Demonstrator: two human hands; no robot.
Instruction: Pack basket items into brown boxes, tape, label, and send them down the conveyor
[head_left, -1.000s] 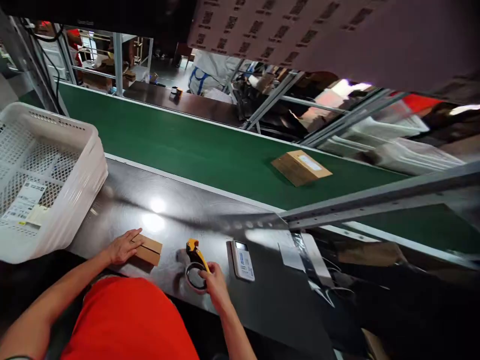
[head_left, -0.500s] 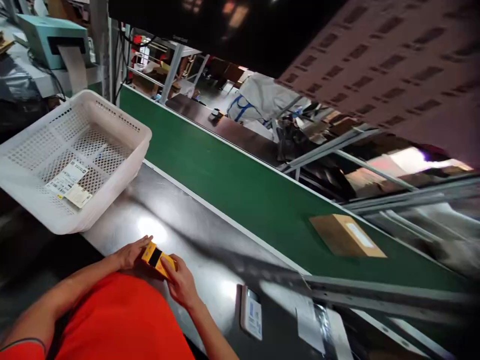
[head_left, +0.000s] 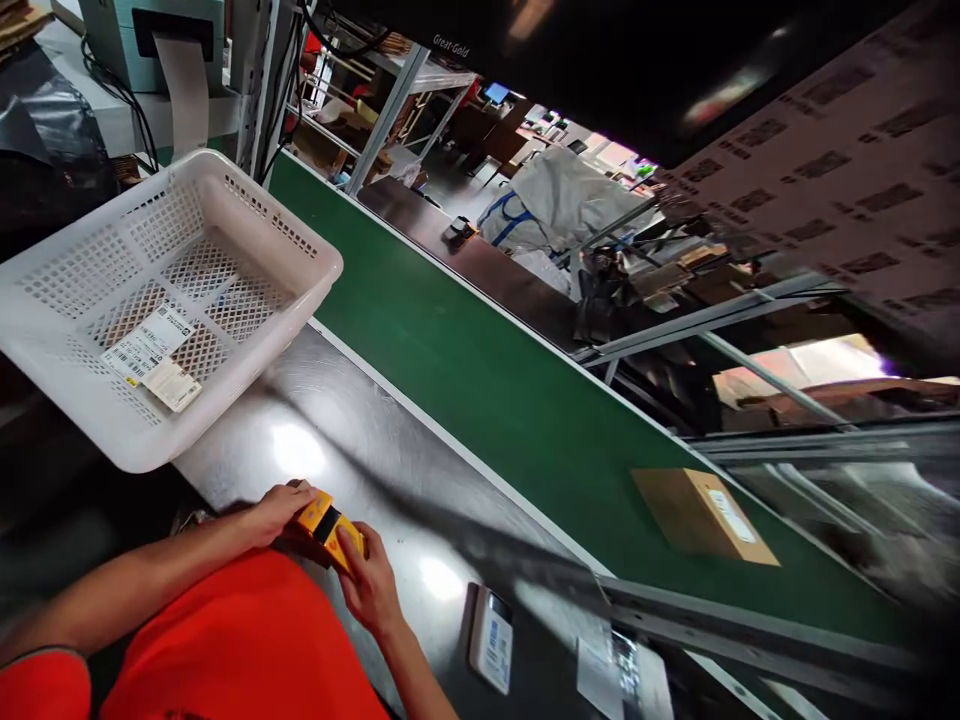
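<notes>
A small yellow-orange box point(head_left: 337, 533) with a black band across it is held just in front of my red shirt, over the metal table. My right hand point(head_left: 373, 585) grips its right end, with the thumb on top. At the other end, my left hand point(head_left: 279, 512) has its fingers closed on the near-left corner; the undersides of both hands are hidden. To the left of my hands, a white plastic basket point(head_left: 311, 278) contains a labelled white packet point(head_left: 150, 343) and a smaller cream-coloured packet point(head_left: 174, 387).
Beyond the metal table point(head_left: 330, 400) runs a green conveyor belt point(head_left: 450, 350) carrying a brown cardboard box point(head_left: 694, 515). A pale device with a small screen point(head_left: 493, 640) lies right of my hands. A label printer point(head_left: 176, 50) stands at far left. A dark monitor point(head_left: 570, 60) hangs overhead.
My left fingers, stretched out at the box's end before, now close on it. The view has shifted, so the basket and table sit slightly differently in it.
</notes>
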